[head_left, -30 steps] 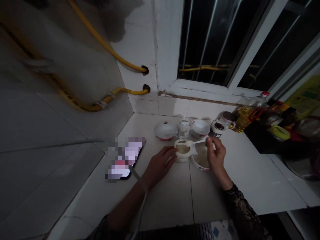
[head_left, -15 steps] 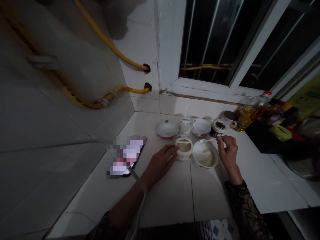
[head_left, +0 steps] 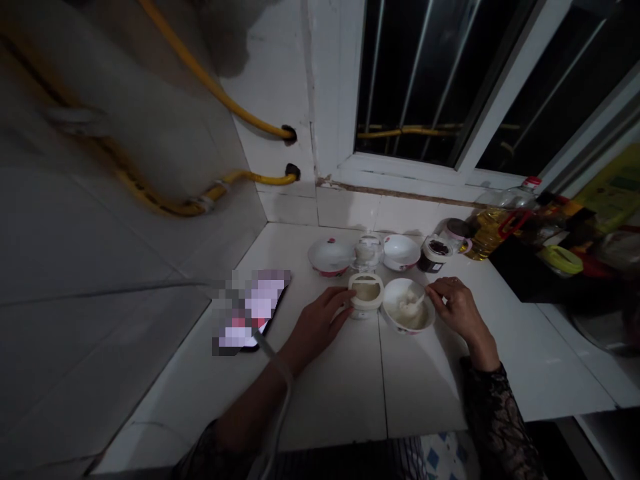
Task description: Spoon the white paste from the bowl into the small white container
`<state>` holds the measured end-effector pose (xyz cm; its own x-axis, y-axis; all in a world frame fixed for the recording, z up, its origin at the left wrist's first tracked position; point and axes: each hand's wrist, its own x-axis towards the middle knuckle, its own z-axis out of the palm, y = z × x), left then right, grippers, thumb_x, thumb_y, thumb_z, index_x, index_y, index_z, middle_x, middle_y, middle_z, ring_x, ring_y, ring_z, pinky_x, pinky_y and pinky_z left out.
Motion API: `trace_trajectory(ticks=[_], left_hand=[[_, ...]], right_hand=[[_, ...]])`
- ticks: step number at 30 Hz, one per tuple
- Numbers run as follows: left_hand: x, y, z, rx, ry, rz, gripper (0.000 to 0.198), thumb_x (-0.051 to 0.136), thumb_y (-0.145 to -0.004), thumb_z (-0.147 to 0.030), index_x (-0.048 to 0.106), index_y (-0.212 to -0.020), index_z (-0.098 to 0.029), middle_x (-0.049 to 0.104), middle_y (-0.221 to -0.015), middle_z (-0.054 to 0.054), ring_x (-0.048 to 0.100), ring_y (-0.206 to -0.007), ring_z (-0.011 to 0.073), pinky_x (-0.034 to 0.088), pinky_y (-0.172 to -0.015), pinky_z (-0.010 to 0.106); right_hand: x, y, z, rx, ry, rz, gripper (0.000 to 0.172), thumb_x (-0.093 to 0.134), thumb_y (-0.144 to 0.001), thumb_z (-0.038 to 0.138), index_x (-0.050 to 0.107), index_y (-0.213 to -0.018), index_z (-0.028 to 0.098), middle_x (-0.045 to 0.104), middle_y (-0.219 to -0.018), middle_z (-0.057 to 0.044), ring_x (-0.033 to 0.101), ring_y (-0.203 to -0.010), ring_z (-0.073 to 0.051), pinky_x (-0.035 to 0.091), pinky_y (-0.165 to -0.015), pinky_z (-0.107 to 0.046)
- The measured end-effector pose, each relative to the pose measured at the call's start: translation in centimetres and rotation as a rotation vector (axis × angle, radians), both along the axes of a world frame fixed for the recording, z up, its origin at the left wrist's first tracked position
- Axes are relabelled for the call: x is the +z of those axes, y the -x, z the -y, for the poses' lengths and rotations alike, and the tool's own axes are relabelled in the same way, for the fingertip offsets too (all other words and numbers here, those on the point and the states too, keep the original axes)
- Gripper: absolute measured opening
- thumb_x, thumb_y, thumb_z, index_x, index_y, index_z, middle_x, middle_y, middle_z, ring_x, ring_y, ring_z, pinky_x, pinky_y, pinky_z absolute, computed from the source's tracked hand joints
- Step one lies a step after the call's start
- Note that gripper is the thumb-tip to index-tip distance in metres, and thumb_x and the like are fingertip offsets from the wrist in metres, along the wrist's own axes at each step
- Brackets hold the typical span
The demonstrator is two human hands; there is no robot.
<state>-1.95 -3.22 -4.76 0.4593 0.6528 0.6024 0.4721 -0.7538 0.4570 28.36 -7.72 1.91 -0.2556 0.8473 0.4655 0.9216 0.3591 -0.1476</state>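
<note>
Right grip: thumb and fingers pinching the spoon's far-right handle end, just right of the near bowl.
Left grip: fingers against the tub's left side; from where I stand, I cannot tell whether they clasp or merely steady it.
Spoon: its head is down in the bowl's pale contents; looks light and fairly stiff, best pinched at the handle end.
Bowl: just right of the tub; seems hard, smooth and breakable, perhaps slippery, so rim and outer wall suit holding.
Tub: lid open; probably light plastic, easily nudged, best held by its sides.
Bench: white, flat, seamed; phone left, jar far right.
Room: dim; barred window far, yellow pipes left.
</note>
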Motion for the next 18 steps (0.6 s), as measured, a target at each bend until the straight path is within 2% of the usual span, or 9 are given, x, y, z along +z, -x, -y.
trace_trajectory(ticks=[3,10,18], left_hand=[[0.0,0.0,0.0,0.003,0.005,-0.005,0.026,0.045,-0.097,-0.029,0.055,-0.12,-0.022,0.063,-0.112,0.007,0.069,-0.085,0.0146,0.058,-0.078,0.029],[0.0,0.1,0.0,0.004,-0.003,-0.008,0.026,0.045,-0.097,-0.031,0.055,-0.12,-0.023,0.063,-0.112,0.007,0.069,-0.084,0.0147,0.058,-0.076,0.029],[0.2,0.1,0.0,0.006,-0.006,-0.009,0.027,0.046,-0.097,-0.03,0.055,-0.121,-0.023,0.064,-0.112,0.007,0.069,-0.083,0.0145,0.058,-0.075,0.028]], right_hand=[[-0.3,-0.1,0.0,0.001,0.007,-0.065,0.034,0.043,-0.098,0.035,0.062,-0.073,0.021,0.064,-0.068,-0.004,0.058,-0.069,-0.018,0.04,-0.076,-0.033],[0.0,0.3,0.2,-0.055,-0.117,-0.156,0.032,0.045,-0.096,0.035,0.059,-0.071,0.022,0.062,-0.065,-0.004,0.056,-0.066,-0.018,0.041,-0.077,-0.034],[-1.0,1.2,-0.2,-0.069,0.006,-0.198,0.035,0.044,-0.095,0.036,0.054,-0.064,0.022,0.062,-0.061,-0.002,0.056,-0.064,-0.018,0.041,-0.072,-0.032]])
